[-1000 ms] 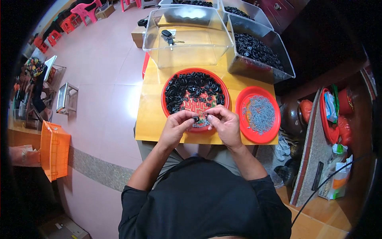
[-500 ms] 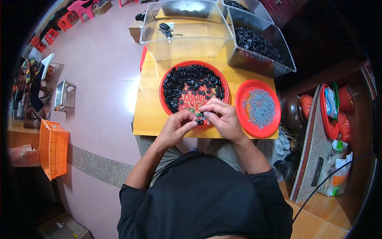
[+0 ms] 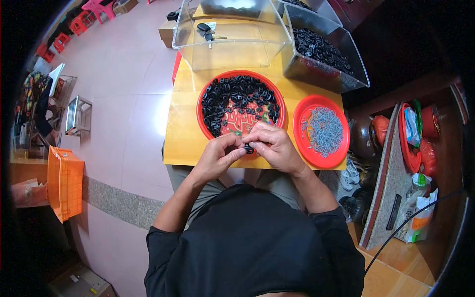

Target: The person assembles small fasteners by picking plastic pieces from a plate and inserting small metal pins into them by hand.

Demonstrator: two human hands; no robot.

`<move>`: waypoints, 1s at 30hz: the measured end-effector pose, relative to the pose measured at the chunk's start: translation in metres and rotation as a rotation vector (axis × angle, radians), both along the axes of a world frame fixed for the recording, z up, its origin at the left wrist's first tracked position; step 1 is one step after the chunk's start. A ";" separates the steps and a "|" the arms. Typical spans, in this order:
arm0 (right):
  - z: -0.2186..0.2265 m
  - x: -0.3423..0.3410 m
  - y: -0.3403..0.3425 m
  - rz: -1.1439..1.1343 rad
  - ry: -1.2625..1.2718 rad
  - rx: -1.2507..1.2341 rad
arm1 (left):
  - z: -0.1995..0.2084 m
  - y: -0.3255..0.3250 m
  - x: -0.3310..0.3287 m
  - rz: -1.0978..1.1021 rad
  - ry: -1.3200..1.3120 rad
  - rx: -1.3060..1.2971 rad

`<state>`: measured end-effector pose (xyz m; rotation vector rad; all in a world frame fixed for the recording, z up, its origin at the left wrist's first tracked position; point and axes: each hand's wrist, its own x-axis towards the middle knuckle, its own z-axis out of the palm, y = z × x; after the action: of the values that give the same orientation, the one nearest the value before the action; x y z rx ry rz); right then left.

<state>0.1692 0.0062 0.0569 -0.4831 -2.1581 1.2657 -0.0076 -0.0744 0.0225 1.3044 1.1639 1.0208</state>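
Right hand (image 3: 275, 146) has come in and down since the previous frame, its fingertips now meeting the left hand (image 3: 217, 154) at one black plastic piece (image 3: 249, 149); the tabletop (image 3: 184, 128) sits slightly higher in the frame, so the head has probably shifted too.

Head view, only one. Black plastic piece: at frame centre, above the near rim of a round red tray (image 3: 241, 73). Left hand pinches it, thumb against forefinger. Right hand: fingers bent, thumb and fingertips at the piece; cannot tell whether they grip it or something smaller, as the fingers hide the contact.

Loose black plastic parts (image 3: 216, 101) heaped along the tray's far and left sides; printed base bare toward the middle. Right of centre, a red plate (image 3: 326, 161) bearing thin grey metal pins or screws (image 3: 326, 132), too small to say which. Upper right, a clear bin (image 3: 316, 79) of more black parts; upper centre, another clear bin (image 3: 227, 59), a bunch of keys (image 3: 205, 32) showing within its outline.

Judgement: step in hand is close fingertip work on a single piece, both hands together, unfinished. Next move seems to call for a steady left pinch and small, aligned right-hand pressure or turning; main risk, the piece slipping into the tray.
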 end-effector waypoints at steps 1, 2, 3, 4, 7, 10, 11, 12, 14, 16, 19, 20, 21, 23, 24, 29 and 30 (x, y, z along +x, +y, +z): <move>0.000 0.000 0.000 0.011 -0.011 -0.001 | -0.002 0.000 0.000 -0.002 -0.023 -0.020; -0.001 0.001 0.002 0.011 -0.012 -0.002 | -0.003 0.000 0.000 -0.001 -0.024 -0.021; -0.002 0.001 0.003 0.029 -0.019 0.013 | -0.004 0.000 0.000 -0.002 -0.046 -0.030; -0.002 0.002 0.004 0.047 -0.026 0.027 | -0.005 0.000 0.001 -0.002 -0.068 -0.039; -0.001 0.000 -0.002 -0.041 -0.025 -0.082 | -0.010 0.001 0.001 0.017 -0.144 -0.057; -0.005 0.005 -0.003 -0.078 -0.054 -0.051 | -0.004 0.002 0.002 0.016 -0.173 -0.027; -0.005 0.006 -0.005 -0.077 -0.054 -0.051 | -0.004 0.002 0.001 0.017 -0.173 -0.027; -0.004 0.007 -0.007 -0.065 -0.079 0.041 | -0.004 0.002 0.001 0.018 -0.179 -0.037; -0.005 0.007 -0.008 -0.054 -0.104 0.134 | -0.004 0.002 0.003 0.017 -0.186 -0.046; -0.011 0.005 -0.009 -0.077 -0.032 0.373 | -0.003 0.003 0.005 0.029 -0.230 -0.032; -0.014 0.003 -0.015 -0.105 0.003 0.356 | -0.004 0.004 0.006 0.015 -0.257 -0.030; -0.014 0.002 -0.017 -0.122 0.009 0.353 | -0.004 0.004 0.006 0.016 -0.257 -0.030; -0.014 0.002 -0.018 -0.122 0.009 0.352 | -0.004 0.003 0.006 0.012 -0.266 -0.027; -0.016 0.002 -0.021 -0.134 0.031 0.365 | -0.005 0.003 0.006 0.007 -0.275 -0.024; -0.018 0.002 -0.022 -0.135 0.031 0.364 | -0.005 0.003 0.006 0.004 -0.278 -0.027; -0.027 0.003 -0.024 -0.172 0.049 0.445 | -0.005 0.005 0.008 0.001 -0.270 -0.022; -0.027 0.002 -0.024 -0.172 0.050 0.445 | -0.007 0.005 0.008 0.003 -0.304 -0.038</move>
<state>0.1716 -0.0174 0.0296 -0.4306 -2.2137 0.6691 0.0000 -0.0697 0.0155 1.0737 0.9485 1.1481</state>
